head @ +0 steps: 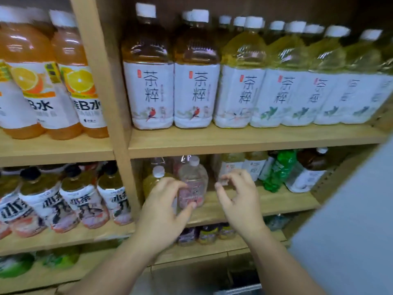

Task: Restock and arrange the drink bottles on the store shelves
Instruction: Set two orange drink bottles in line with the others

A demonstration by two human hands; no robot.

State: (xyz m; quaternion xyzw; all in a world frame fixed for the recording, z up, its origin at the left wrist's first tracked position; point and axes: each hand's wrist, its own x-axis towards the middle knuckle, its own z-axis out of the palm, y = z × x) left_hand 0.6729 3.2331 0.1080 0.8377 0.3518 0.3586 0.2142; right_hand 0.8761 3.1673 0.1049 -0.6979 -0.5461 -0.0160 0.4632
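Above, 茶粹 bottles; left fingers around pink-label bottle, right fingers loosely curled.

I see a flat grey panel filling my lower right, too blurred to identify. At the bottom edge, a pale metal strip crosses a dark patch

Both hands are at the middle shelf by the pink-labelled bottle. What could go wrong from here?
1. The left hand grips the pink-labelled bottle, which stands right beside the yellow drink bottle. Shifting it could knock that neighbour over.
2. The green bottle and dark tea bottle to the right lean rather than stand upright. The right hand, which holds nothing, could topple them if it sweeps that way.
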